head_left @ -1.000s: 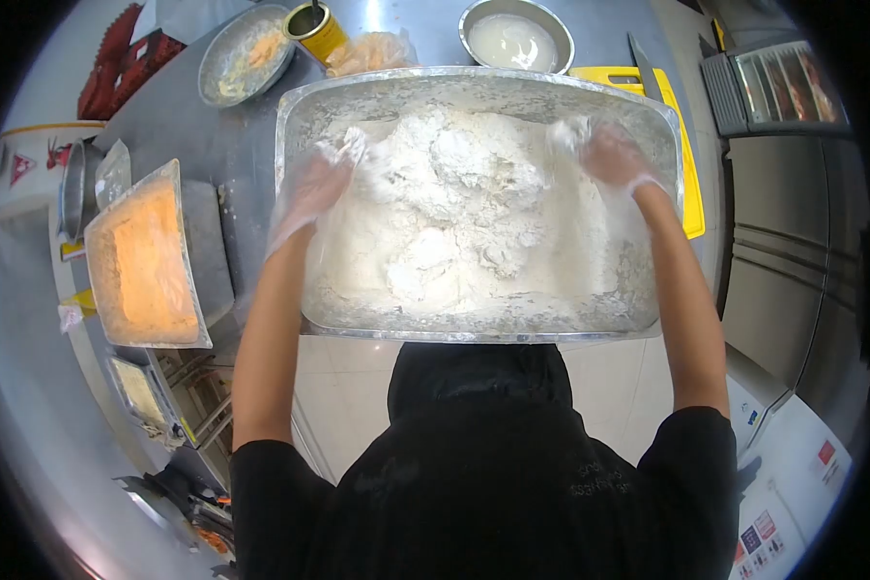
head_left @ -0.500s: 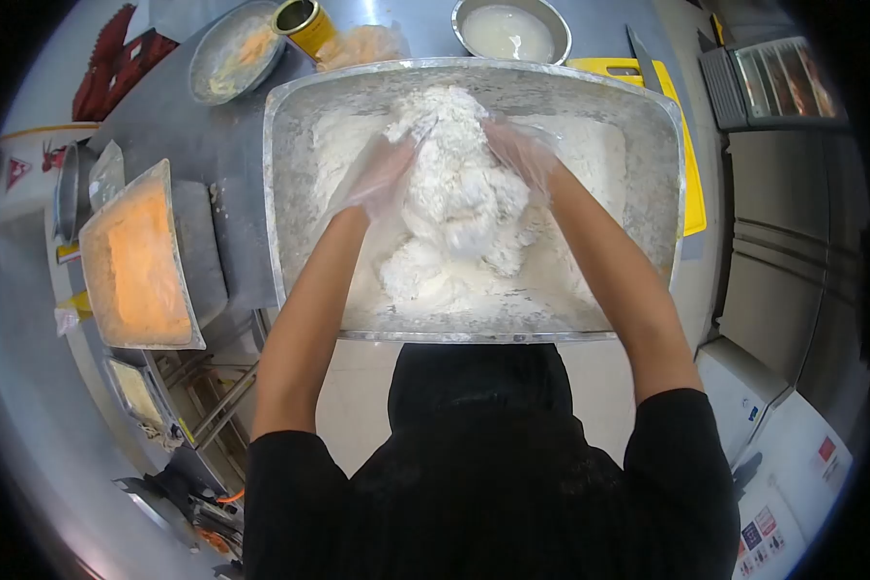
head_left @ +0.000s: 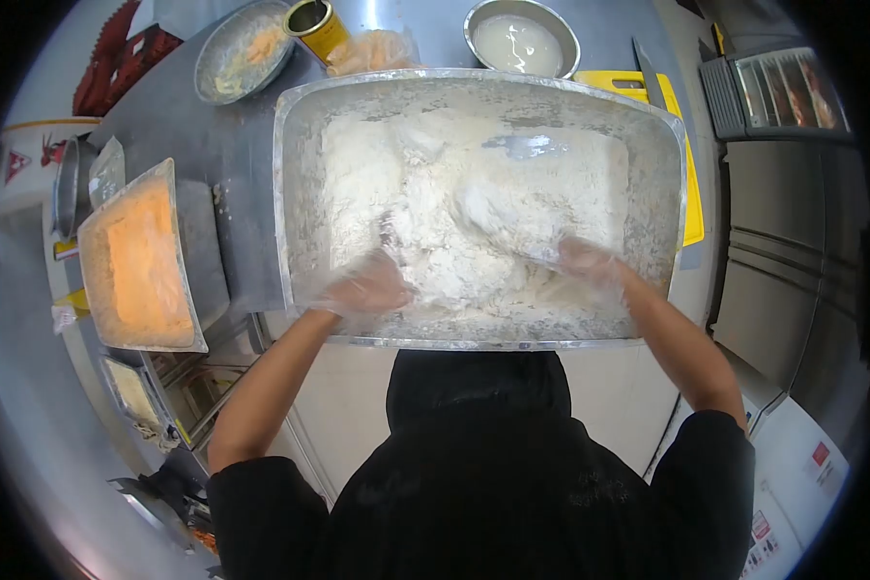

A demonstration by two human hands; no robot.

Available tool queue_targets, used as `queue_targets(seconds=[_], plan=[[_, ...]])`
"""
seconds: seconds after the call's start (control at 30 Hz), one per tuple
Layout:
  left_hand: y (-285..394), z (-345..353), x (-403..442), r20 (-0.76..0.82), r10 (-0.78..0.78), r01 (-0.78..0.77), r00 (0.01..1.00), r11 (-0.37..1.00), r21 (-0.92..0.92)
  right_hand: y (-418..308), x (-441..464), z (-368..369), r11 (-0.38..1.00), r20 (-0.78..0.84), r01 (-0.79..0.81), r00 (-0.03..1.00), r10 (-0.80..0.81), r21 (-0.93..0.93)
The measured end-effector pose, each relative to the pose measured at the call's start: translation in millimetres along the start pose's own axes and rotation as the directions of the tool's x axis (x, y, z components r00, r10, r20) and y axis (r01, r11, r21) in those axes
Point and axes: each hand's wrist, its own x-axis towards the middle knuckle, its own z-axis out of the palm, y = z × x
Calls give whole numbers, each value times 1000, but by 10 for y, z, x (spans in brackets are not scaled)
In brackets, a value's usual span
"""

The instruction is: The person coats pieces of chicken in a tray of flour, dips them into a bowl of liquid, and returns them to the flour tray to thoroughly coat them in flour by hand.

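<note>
A large metal tub (head_left: pixel 295 208) with white flour (head_left: pixel 570 174) spread over its bottom is in front of me. Flour-coated lumps (head_left: pixel 483 208) lie in the middle, their kind hidden by the coating. My left hand (head_left: pixel 369 282), in a clear plastic glove, is at the near left of the heap, against the flour. Across from it, my right hand (head_left: pixel 590 263), gloved the same way, touches the heap's near right side. Motion blur and flour hide the fingers of both hands, so I cannot tell how they are closed.
On the left stands a tub of orange powder (head_left: pixel 145 266). Behind the flour tub are a bowl with orange residue (head_left: pixel 232 77), a yellow can (head_left: pixel 321 37), and a round pan of whitish liquid (head_left: pixel 518 43). A knife (head_left: pixel 648 72) lies on the yellow cutting board (head_left: pixel 694 208).
Both hands have come down from the heap's far sides to the tub's near side and spread apart. The tall flour pile has collapsed, baring a patch of metal at the back.
</note>
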Motion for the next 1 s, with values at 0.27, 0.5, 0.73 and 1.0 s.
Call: queue_targets(seconds=[0.27,0.5,0.73,1.0], plan=[[468,-136,74,-605,56,-521,794,575,-631,-228,80,614,864,-99,219,976,-195,453],[695,-134,193,-781,-99,-690,617,410,-597,-463,300,389,845,-351,488,847,-398,220],[534,-228,-28,-914,-8,-757,406,556,-342,-1141,-244,487,751,-401,149,771,-496,-643],[-516,-391,145,-501,-552,-674,666,-157,-722,-1412,-132,-19,884,-643,-76,715,-274,-460]])
